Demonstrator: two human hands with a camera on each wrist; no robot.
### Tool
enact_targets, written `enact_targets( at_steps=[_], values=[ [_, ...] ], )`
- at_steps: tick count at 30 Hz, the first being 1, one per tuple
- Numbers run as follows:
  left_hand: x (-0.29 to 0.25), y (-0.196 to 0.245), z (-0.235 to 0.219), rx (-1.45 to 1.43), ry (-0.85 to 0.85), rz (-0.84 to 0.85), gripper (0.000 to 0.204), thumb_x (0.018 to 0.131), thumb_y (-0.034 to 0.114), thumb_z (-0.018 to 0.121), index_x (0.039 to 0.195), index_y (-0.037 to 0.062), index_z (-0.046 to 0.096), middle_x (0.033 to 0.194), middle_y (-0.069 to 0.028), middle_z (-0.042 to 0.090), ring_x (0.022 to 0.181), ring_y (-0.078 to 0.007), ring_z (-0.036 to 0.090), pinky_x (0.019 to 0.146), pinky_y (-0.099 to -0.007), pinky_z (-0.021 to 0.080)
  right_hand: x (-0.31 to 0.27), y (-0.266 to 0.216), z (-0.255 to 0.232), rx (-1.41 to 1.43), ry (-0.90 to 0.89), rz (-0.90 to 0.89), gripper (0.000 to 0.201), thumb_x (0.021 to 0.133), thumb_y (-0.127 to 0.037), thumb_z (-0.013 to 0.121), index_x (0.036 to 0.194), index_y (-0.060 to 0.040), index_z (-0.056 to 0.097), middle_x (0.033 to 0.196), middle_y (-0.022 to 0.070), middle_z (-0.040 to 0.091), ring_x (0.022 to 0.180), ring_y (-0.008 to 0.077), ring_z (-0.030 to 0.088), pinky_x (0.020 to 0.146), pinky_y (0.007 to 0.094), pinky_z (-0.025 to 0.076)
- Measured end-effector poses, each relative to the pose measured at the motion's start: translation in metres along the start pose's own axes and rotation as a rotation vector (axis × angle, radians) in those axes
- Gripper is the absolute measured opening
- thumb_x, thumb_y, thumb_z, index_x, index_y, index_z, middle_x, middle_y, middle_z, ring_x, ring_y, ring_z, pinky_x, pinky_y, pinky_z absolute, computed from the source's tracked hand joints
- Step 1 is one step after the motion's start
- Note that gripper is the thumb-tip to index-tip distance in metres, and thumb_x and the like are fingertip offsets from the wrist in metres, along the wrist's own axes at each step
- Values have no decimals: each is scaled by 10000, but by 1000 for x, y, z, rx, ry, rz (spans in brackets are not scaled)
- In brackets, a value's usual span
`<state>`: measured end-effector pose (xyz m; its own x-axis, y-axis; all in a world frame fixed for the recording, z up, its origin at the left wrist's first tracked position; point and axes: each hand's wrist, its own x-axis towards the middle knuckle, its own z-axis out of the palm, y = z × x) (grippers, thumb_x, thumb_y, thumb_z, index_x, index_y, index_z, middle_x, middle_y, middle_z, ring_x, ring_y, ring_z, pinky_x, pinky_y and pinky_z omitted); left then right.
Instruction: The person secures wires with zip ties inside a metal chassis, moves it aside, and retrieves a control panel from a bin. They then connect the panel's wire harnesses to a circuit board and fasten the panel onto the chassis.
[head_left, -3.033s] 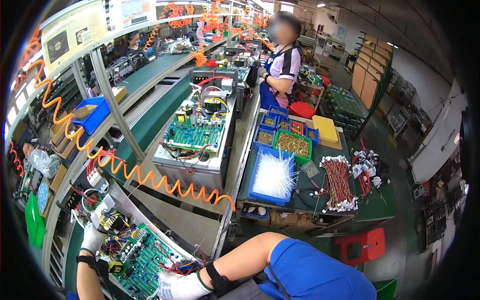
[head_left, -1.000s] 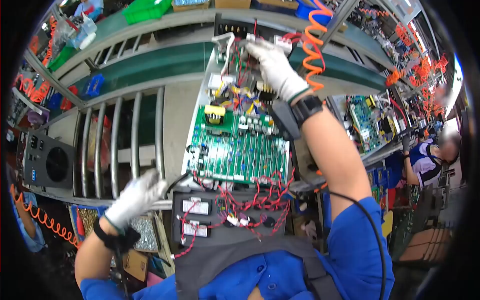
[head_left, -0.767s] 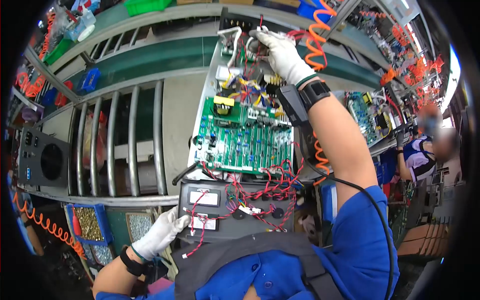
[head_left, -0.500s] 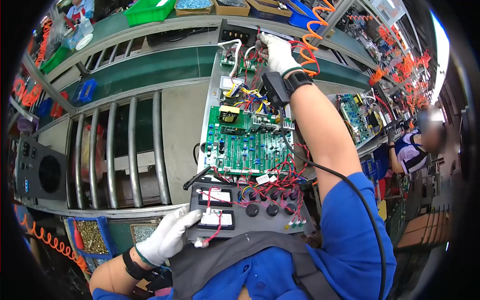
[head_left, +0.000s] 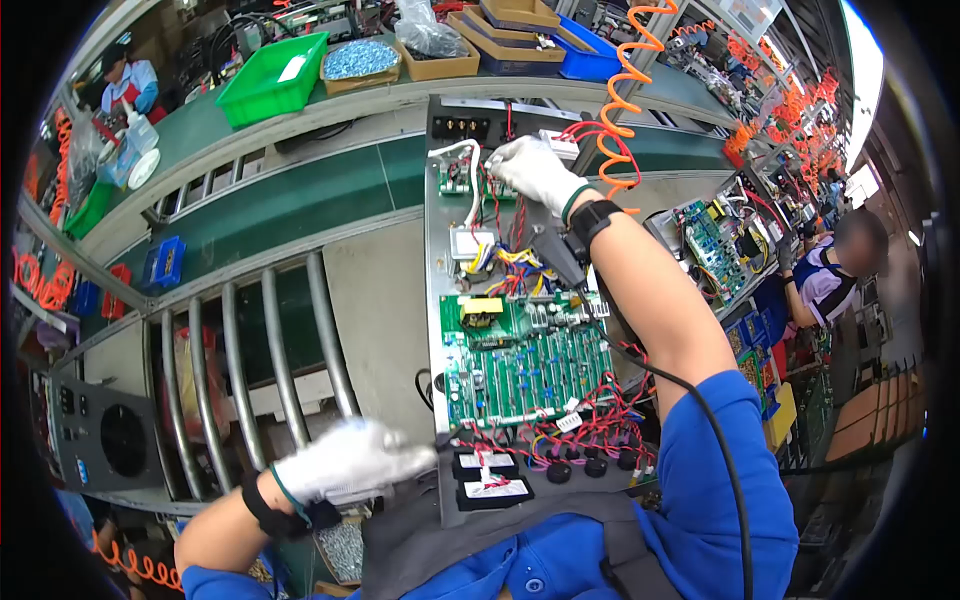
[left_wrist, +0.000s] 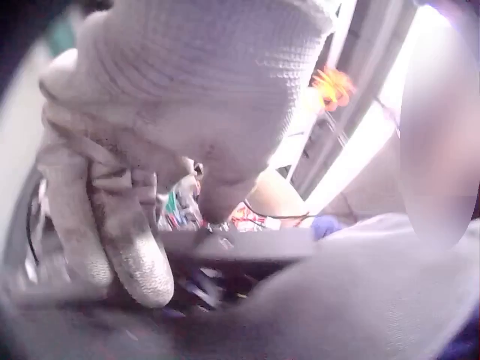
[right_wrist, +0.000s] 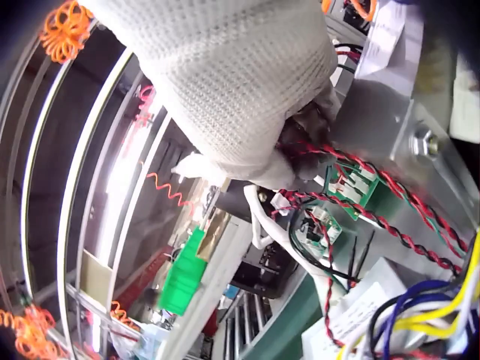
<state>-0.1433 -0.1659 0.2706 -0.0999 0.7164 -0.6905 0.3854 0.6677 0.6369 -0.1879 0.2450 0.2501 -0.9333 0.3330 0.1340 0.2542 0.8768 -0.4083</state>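
Pinching the twisted red and black wires (right_wrist: 391, 182), our right hand (head_left: 540, 172) works over the far end of the chassis (head_left: 436, 240), its fingers bent down so that the strands run in among the darkened fingertips. Our left hand (head_left: 350, 462) is blurred beside the near left corner of the chassis, its fingers loosely extended and pointing at the edge; we cannot tell whether the tips touch it. The large green circuit board (head_left: 540, 375) lies flat in the near half of the chassis.

Beyond the chassis to the left, we see a green tray (head_left: 270, 92) with a white label, then a carton (head_left: 362, 82) of bluish small parts and another carton (head_left: 440, 68) with a plastic bag (head_left: 430, 38) in it. Straight beyond the chassis sits a blue tray (head_left: 590, 62). Silvery small parts (head_left: 343, 548) show left of its near end.

Along the left edge of the chassis, we have a pale plate (head_left: 380, 325) between it and the metal rollers (head_left: 282, 350). An orange coiled hose (head_left: 622, 130) hangs by its far right corner.
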Motion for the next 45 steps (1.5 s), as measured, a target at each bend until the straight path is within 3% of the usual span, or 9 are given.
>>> enact_targets(
  at_steps=[3, 4, 9, 15, 20, 25, 32, 41, 45],
  values=[
    [42, 17, -78, 243, 458, 131, 390, 927, 396, 576, 1016, 26, 661, 896, -208, 672, 888, -336, 666, 788, -434, 524, 3, -14, 4, 77, -105, 42, 275, 857, -310, 601, 971, -95, 731, 861, 161, 702, 841, 292, 687, 773, 367, 512],
    [76, 5, -97, 318, 774, 527, 326, 925, 307, 580, 1060, 15, 631, 1034, -205, 651, 970, -368, 636, 819, -435, 518, 2, -20, 2, 139, -109, 43, 292, 863, -316, 605, 1016, -98, 724, 877, 164, 702, 854, 300, 683, 777, 362, 509],
    [196, 80, -181, 379, 1313, 1065, 376, 934, 240, 478, 1246, 64, 592, 1177, -169, 642, 1132, -365, 575, 1000, -435, 420, 15, 0, 18, 362, -187, -112, 321, 878, -302, 606, 1047, -48, 706, 943, 174, 705, 890, 286, 675, 822, 361, 494],
    [230, 73, -210, 737, 1098, 627, 252, 868, 292, 546, 970, 146, 725, 882, -94, 678, 853, -308, 640, 819, -436, 458, 21, 5, 3, 232, -143, 48, 263, 852, -271, 635, 952, -42, 720, 795, 153, 686, 738, 258, 658, 721, 354, 502],
    [223, 31, -198, 893, 896, 380, 203, 793, 276, 598, 839, 150, 750, 945, -93, 631, 965, -278, 592, 991, -473, 363, 34, -7, 13, 318, -167, -100, 240, 874, -231, 633, 1003, -44, 711, 824, 127, 697, 735, 176, 635, 731, 317, 495],
    [218, 32, -183, 838, 922, 435, 193, 802, 261, 606, 838, 142, 755, 982, -74, 633, 1022, -263, 574, 1034, -463, 328, 31, -19, 6, 777, -166, 63, 194, 905, -139, 657, 999, 26, 697, 810, -2, 661, 749, 67, 566, 720, 242, 480],
    [220, 50, -179, 771, 971, 748, 159, 830, 196, 621, 834, 77, 726, 831, -93, 676, 873, -297, 621, 865, -415, 465, 0, -21, -37, -102, -505, -118, 239, 759, -258, 690, 846, -39, 728, 729, 139, 680, 681, 257, 655, 653, 373, 484],
    [233, 64, -182, 1015, 835, 748, 230, 869, 306, 607, 903, 87, 671, 782, -157, 656, 750, -353, 634, 716, -478, 475, -8, -1, 19, -157, -14, -210, 198, 721, -231, 605, 702, -42, 663, 689, 202, 649, 702, 350, 673, 666, 459, 536],
    [239, 72, -168, 362, 831, 583, 160, 840, 210, 589, 845, 52, 616, 782, -200, 651, 760, -392, 635, 705, -453, 514, -6, 3, 13, -23, -48, -205, 172, 690, -198, 640, 689, -29, 676, 676, 198, 645, 707, 347, 667, 676, 434, 525]
  ],
)
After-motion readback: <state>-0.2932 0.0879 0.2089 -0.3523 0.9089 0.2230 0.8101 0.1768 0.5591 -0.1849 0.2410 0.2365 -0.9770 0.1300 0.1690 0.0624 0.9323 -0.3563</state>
